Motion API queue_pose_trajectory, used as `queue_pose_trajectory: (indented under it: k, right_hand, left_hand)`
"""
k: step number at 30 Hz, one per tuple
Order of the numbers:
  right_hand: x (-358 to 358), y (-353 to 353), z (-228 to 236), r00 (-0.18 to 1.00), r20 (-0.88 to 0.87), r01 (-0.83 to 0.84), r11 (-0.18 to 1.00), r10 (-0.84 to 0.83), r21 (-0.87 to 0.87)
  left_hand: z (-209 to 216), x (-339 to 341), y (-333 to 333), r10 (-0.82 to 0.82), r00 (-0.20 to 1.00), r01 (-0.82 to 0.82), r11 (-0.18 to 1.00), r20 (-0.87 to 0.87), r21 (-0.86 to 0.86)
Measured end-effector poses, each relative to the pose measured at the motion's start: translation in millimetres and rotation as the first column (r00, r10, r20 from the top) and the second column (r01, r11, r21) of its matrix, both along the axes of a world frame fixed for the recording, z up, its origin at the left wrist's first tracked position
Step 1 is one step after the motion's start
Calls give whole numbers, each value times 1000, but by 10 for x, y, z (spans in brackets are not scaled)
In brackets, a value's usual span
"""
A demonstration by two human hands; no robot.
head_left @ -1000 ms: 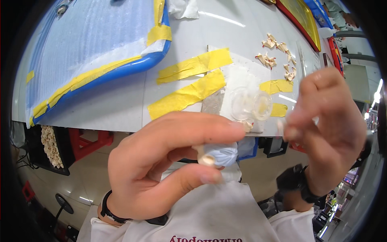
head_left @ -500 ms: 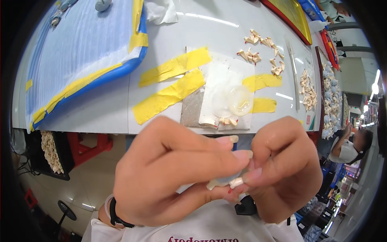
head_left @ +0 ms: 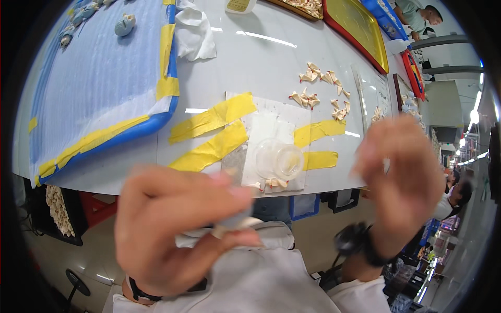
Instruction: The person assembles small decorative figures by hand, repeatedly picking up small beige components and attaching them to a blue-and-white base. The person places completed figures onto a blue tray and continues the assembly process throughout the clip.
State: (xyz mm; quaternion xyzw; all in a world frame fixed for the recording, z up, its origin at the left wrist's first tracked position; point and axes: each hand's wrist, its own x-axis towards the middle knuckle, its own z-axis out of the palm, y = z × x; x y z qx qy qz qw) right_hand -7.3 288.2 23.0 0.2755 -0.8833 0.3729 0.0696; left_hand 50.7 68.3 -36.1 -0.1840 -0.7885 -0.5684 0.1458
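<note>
My left hand [head_left: 177, 224] is raised close to the camera, below the table's front edge. Its thumb and fingers pinch a small pale piece [head_left: 235, 223]. My right hand [head_left: 402, 177] is lifted off to the right and badly blurred, so I cannot tell whether it holds anything. It wears a black watch [head_left: 355, 242]. Between the hands, on the table, a clear round plastic cup [head_left: 279, 159] rests on a white sheet [head_left: 266, 130] fixed with strips of yellow tape [head_left: 209, 135]. A few small cream pieces [head_left: 271, 182] lie at the sheet's front edge.
Several small cream and brown pieces [head_left: 315, 86] lie scattered behind the sheet. A blue mat with yellow tape [head_left: 104, 78] covers the left, with a white cloth [head_left: 193, 36] beside it. A red-rimmed yellow tray [head_left: 360, 31] is far right. Another person [head_left: 417, 13] is at the top right.
The hands were pressed together at a small piece half a second ago. They have now separated: the right hand swung up to the right, and the left keeps the pale piece.
</note>
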Motion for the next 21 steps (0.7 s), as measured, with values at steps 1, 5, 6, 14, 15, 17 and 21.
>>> queue_pose_trajectory:
  k: [1,5,6,14,15,17,21]
  right_hand:
    - [-134,65,-7,998,-16,69,997,-68,36]
    - [-564,57,-156,999,41,5,960,-18,282]
    - [-624,51,-182,996,83,-18,947,-9,320]
    - [-628,128,-173,994,50,74,936,-97,344]
    - [-593,146,-153,986,75,121,950,-148,286]
    - [-543,180,-112,960,133,222,960,-246,172]
    - [-518,251,-86,959,146,229,967,-243,110]
  left_hand:
    - [-21,12,-53,32,999,-32,999,32,14]
    - [-35,-1,-144,19,999,-20,1000,41,19]
    - [-35,3,-152,12,999,-13,1000,46,16]
    - [-65,-17,-216,5,998,-6,1000,69,15]
    - [-68,-25,-222,-4,998,4,1000,63,7]
    - [-72,-36,-218,-20,997,19,1000,68,24]
    - [-44,-33,-206,-66,993,61,997,93,57]
